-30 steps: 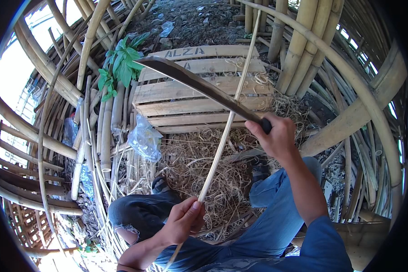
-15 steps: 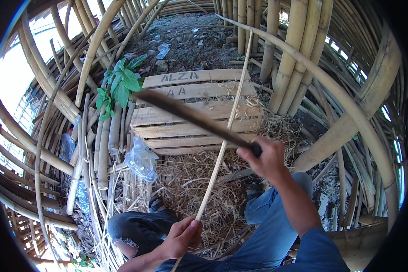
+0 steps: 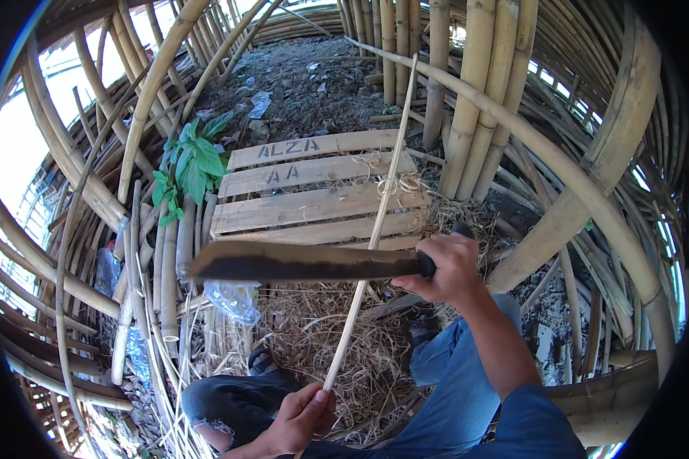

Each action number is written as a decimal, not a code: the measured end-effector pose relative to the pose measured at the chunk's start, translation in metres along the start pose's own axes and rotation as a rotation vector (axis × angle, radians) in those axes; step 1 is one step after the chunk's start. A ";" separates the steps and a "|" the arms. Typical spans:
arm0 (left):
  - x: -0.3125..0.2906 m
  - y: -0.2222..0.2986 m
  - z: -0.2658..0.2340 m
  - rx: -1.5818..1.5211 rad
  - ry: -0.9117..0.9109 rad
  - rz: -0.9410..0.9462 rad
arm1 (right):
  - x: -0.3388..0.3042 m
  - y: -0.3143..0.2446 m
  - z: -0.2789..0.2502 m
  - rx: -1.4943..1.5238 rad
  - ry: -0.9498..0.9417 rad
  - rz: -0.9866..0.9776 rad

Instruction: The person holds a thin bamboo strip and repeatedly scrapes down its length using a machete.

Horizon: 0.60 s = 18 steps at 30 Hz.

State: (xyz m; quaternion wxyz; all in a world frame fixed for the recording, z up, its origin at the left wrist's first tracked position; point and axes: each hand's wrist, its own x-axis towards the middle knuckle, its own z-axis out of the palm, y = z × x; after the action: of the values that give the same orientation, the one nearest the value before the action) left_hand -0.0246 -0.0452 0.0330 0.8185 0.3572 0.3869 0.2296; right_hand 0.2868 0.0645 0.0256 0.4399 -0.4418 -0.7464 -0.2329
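Observation:
My right hand (image 3: 445, 267) grips the dark handle of a long machete (image 3: 298, 262), whose blade lies level and points left, its edge against a thin bamboo strip (image 3: 376, 222). My left hand (image 3: 302, 417) holds the strip's lower end near my lap. From there the strip slants up and away, past the blade, toward the upright bamboo poles. My legs in blue jeans (image 3: 444, 390) are below, over a heap of dry shavings (image 3: 314, 336).
A wooden pallet (image 3: 314, 195) lies on the ground ahead. Thick bamboo poles (image 3: 467, 99) stand behind it and curve all around. A leafy green plant (image 3: 187, 164) grows at the left. Clear plastic bags (image 3: 233, 298) lie by stacked bamboo lengths (image 3: 168, 260).
The machete has swung down from a raised, slanted position to level across the strip. My right hand has dropped with it. My left hand keeps its grip on the strip.

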 end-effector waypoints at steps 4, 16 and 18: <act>-0.009 -0.002 0.011 0.117 0.041 0.101 | 0.002 0.024 -0.011 -0.093 -0.164 0.421; -0.014 -0.006 0.013 0.143 0.073 0.004 | 0.000 0.041 -0.028 -0.101 -0.200 0.553; -0.012 -0.006 0.010 0.167 0.052 0.013 | -0.002 0.047 -0.029 -0.115 -0.177 0.638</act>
State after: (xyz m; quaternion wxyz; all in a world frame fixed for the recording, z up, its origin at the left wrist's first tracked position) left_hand -0.0231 -0.0607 0.0380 0.7741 0.4208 0.4234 0.2107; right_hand 0.3406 0.0660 0.0363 0.3985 -0.6959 -0.5912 -0.0859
